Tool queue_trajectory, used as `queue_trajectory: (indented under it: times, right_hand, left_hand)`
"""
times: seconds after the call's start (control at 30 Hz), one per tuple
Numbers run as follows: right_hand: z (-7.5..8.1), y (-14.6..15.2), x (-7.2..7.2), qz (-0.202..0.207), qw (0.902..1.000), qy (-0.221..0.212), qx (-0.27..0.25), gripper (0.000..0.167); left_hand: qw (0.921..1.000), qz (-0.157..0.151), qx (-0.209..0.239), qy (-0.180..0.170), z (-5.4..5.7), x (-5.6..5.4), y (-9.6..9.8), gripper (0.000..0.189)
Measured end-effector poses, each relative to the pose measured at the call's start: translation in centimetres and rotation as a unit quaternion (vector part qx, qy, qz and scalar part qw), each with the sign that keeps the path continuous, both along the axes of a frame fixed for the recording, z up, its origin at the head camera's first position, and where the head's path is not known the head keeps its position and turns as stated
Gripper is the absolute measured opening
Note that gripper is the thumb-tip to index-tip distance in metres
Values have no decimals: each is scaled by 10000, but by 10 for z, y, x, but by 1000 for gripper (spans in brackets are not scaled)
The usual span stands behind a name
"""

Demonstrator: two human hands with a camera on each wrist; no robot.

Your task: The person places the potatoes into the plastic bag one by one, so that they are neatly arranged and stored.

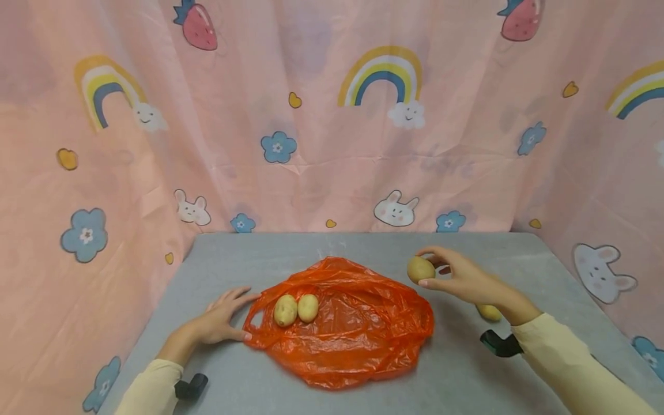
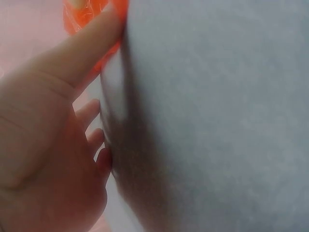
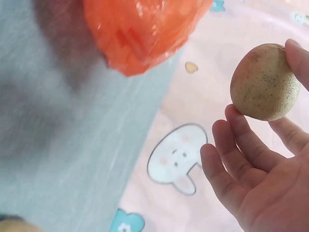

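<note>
An orange plastic bag (image 1: pixel 358 323) lies spread on the table. Two potatoes (image 1: pixel 286 311) sit side by side on its left part, close to a handle hole. At that left end, my left hand (image 1: pixel 218 320) rests with fingers spread, thumb and forefinger touching the bag's edge. The left wrist view shows the straight thumb (image 2: pixel 79 50) lying against the orange plastic (image 2: pixel 87 17). Held between thumb and fingertips of my right hand (image 1: pixel 456 276) is another potato (image 3: pixel 265 82), raised above the table to the right of the bag.
Partly behind my right forearm, a yellowish potato (image 1: pixel 489 312) lies on the grey table (image 1: pixel 249 248). A pink patterned curtain (image 1: pixel 321 190) hangs along the table's back and sides. Dark wrist-worn devices (image 1: pixel 191 386) show beside both sleeves.
</note>
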State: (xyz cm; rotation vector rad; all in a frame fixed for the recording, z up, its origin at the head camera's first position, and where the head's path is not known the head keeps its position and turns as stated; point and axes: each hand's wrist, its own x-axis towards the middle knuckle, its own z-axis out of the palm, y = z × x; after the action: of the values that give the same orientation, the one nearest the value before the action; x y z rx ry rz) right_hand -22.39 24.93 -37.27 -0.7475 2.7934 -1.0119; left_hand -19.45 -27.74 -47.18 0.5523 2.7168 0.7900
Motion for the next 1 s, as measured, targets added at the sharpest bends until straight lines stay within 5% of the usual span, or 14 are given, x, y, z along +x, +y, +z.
queue_trajectory:
  times: [0.33,1.0]
  right_hand:
    - [1,-29,-5,298,9995,-30,-35,55]
    - [-9,-79,-17,1019,9926,-644,-149,51]
  left_hand:
    - [9996,-144,-35,224,4,2,2,90]
    - [10000,25,-66,-24,2,0,1,88]
